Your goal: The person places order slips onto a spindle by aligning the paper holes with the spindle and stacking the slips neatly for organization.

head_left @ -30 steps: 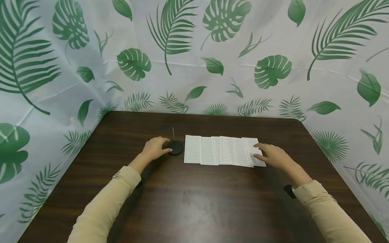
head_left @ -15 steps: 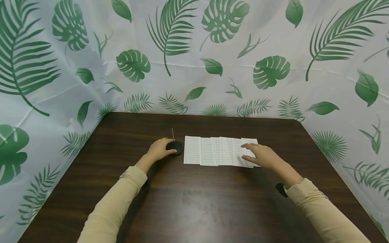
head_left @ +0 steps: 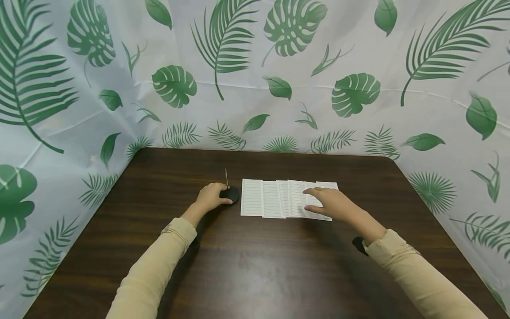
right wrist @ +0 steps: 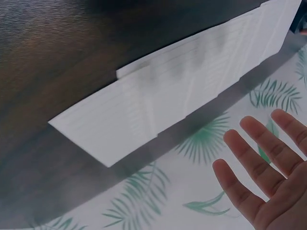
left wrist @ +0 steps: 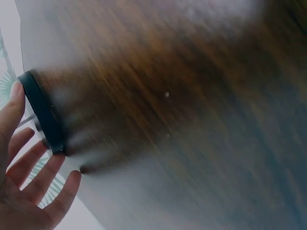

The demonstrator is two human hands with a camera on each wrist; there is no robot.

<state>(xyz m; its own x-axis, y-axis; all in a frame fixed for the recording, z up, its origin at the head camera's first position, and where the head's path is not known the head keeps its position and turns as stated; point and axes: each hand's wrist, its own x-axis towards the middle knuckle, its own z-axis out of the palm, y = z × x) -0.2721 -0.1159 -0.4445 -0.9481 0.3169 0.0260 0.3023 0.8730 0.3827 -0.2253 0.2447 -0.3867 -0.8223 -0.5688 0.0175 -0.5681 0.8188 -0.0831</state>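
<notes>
A bill spike (head_left: 233,195), a round black base with a thin upright metal rod, stands left of the paper slips. My left hand (head_left: 208,198) holds the base's left side between thumb and fingers; in the left wrist view the thumb and some fingertips meet the base's rim (left wrist: 42,112). Several white lined slips (head_left: 252,197) lie in an overlapping row. Over the row's right part hovers my right hand (head_left: 334,204), fingers spread and holding nothing. The right wrist view shows its straight fingers (right wrist: 254,165) apart from the slips (right wrist: 168,86).
Everything rests on a dark brown wooden table (head_left: 255,266). Behind it and along both sides hangs a white sheet (head_left: 239,26) printed with green leaves. The table's far edge runs a short way behind the slips.
My left hand has moved slightly right and taken hold of the bill spike's base. The right hand has slid left from the row's right end over the slips, which stay in place.
</notes>
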